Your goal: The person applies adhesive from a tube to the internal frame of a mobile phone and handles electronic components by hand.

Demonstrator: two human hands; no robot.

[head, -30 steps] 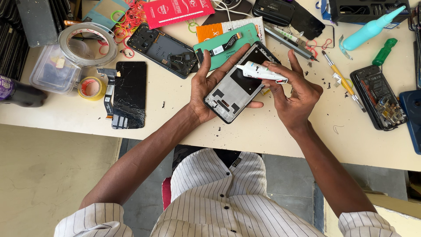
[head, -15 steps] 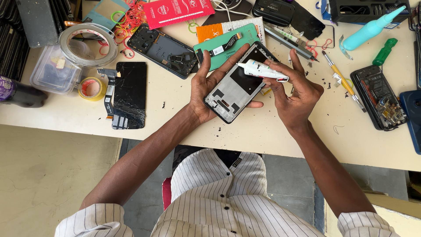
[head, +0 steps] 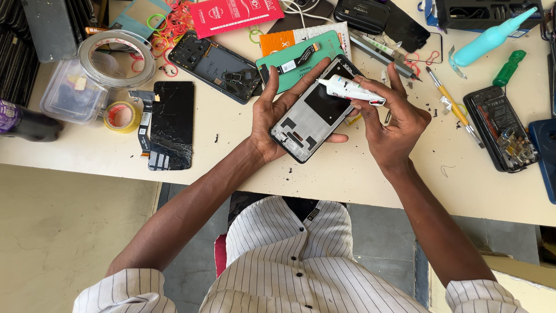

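My left hand [head: 277, 116] grips a grey phone frame [head: 313, 116] with its inside facing up, tilted above the table. My right hand [head: 394, 119] holds a small white tube [head: 347, 90] with its tip laid across the frame's upper edge. A green display panel with a flex cable [head: 289, 64] lies on the table just behind the frame.
A cracked black screen [head: 169, 124] and an open phone body [head: 217, 66] lie to the left. Tape rolls [head: 119, 55] and a clear plastic box [head: 72, 93] sit far left. At right lie a screwdriver [head: 454, 110], a teal bottle [head: 492, 36] and an opened phone [head: 501, 127].
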